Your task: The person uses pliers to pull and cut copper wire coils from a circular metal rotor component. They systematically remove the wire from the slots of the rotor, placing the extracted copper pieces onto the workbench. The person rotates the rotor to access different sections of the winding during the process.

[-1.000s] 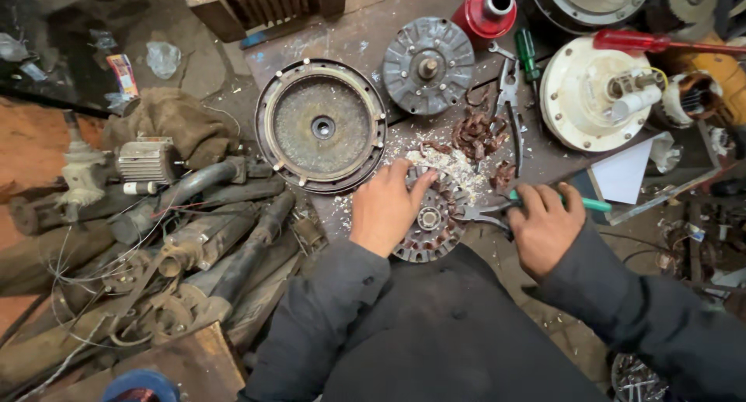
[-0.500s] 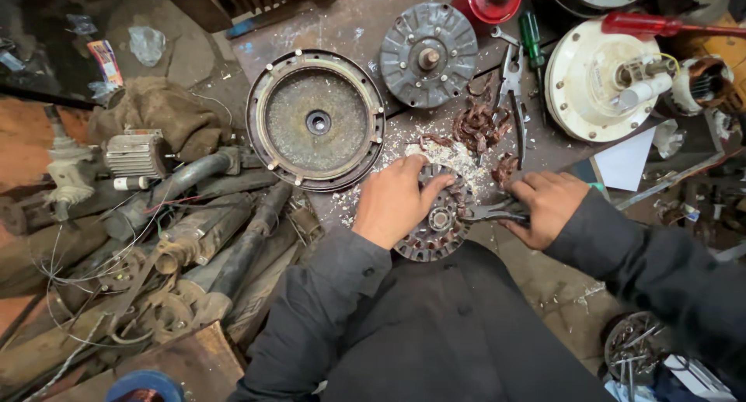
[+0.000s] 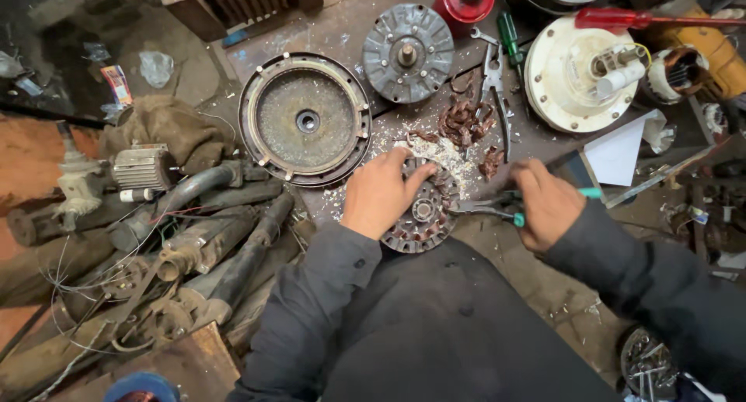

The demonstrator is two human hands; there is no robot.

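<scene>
Shifted slightly since a second ago: right hand (image 3: 548, 204) now lower and closer to the wound stator (image 3: 423, 212), pliers (image 3: 486, 208) drawn level with its right edge rather than angled in from beyond it. Left hand (image 3: 381, 192) unmoved in its job, laid flat on the stator's upper left, fingers spread and pressing down over the windings. Right fingers curled tight around the green pliers handles, jaws pointing left and touching the stator's rim (whether gripping a wire, cannot tell). Stator itself lying at the near edge of the bench, just in front of the person's dark jacket, same spot as before. Just beyond the stator, pale shavings and a heap of pulled copper wire (image 3: 466, 122). Up and left of the stator, a round rusty motor housing (image 3: 305, 118); straight beyond, a grey finned cover with shaft (image 3: 408, 52). Well to the stator's upper right, a white motor cover (image 3: 579, 76). Far left of the stator, a pile of old greasy parts (image 3: 155, 239).
</scene>
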